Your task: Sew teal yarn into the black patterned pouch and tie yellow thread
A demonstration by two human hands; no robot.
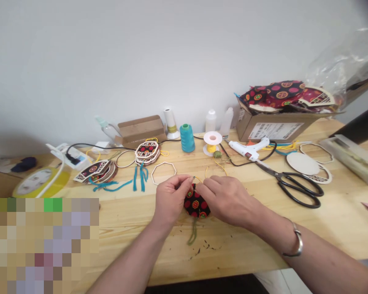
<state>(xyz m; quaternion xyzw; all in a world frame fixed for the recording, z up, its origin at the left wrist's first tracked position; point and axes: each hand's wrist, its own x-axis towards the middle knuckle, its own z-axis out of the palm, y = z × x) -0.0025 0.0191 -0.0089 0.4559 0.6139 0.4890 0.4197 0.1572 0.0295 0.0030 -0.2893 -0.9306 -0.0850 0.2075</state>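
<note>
A round black fabric piece (196, 206) with red and orange flower patterns is between my hands, low over the table. At its top edge, my left hand (171, 200) pinches a short yellow cord (198, 179) between thumb and forefinger. My right hand (228, 199) is closed at the piece's upper right edge, its fingertips partly hidden behind the knuckles. From the piece's lower edge hangs a green cord loop (192, 234). Dark scraps (207, 245) are scattered on the wood just below.
Black-handled scissors (300, 188) and a white glue gun (250, 148) lie to the right. A teal thread cone (187, 139) and yellow cord spool (212, 143) stand behind. Patterned pieces (147, 152), an octagonal frame (152, 175) and yellow tape (43, 183) lie left. A cardboard box (272, 126) holds fabric pieces.
</note>
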